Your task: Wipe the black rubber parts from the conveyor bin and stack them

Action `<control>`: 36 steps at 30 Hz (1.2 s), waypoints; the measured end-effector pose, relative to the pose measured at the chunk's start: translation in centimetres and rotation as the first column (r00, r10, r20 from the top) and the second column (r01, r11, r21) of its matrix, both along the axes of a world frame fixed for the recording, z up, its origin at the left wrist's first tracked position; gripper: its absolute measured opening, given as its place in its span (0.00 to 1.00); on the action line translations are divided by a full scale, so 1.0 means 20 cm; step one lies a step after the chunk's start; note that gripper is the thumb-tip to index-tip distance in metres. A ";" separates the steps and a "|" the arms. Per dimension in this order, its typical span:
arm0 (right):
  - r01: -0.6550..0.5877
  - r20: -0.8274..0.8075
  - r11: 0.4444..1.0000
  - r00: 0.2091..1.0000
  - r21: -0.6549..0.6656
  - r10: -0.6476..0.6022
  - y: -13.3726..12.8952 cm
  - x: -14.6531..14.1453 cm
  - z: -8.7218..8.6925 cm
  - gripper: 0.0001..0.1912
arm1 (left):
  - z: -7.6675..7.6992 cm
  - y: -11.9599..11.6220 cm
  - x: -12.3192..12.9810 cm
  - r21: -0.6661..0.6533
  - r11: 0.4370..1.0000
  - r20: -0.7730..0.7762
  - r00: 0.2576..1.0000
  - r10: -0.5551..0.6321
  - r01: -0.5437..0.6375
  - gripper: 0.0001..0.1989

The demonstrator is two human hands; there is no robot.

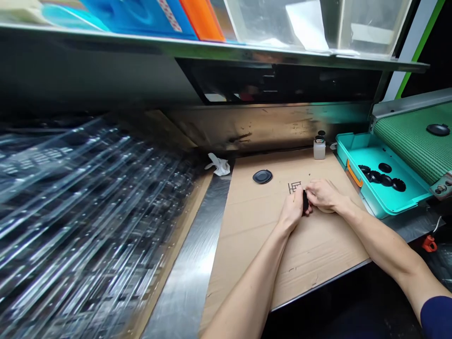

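Observation:
Over the cardboard sheet [257, 235], my left hand [294, 207] is closed on a small black plastic part [305, 202], mostly covered by fingers. My right hand [323, 195] is closed against the same part from the other side, its fingertips meeting the left hand's. Whether the right fingers pinch something separate is hidden. Behind the hands, a black oval part [262, 176] lies flat on the cardboard. Printed marks on the sheet show just beyond my left hand.
Stacked clear plastic trays [88, 226] fill the left. A turquoise bin [395, 207] with several black parts stands right, beside a green conveyor belt [416, 136] carrying a black part [438, 129]. A small bottle [319, 148] and crumpled white tissue [219, 165] sit behind. A shelf [247, 51] overhangs.

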State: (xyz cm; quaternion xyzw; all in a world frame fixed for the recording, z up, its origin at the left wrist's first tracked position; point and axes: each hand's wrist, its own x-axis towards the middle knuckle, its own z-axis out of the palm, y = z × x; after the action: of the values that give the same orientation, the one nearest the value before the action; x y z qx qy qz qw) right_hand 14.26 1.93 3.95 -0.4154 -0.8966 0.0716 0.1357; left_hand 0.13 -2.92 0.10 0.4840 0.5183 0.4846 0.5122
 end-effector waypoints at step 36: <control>0.229 -0.392 0.973 0.892 -0.033 -0.224 0.08 0.07 -0.06 0.10 | 0.08 0.08 -0.14 -0.386 0.919 0.735 0.629 0.252 0.083 0.29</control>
State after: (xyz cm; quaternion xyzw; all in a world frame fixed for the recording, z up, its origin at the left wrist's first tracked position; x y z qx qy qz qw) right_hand 15.56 3.49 2.65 -0.4931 -0.7970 0.1311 0.3232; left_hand -2.64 -1.22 1.79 0.0939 0.3556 0.5572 0.7445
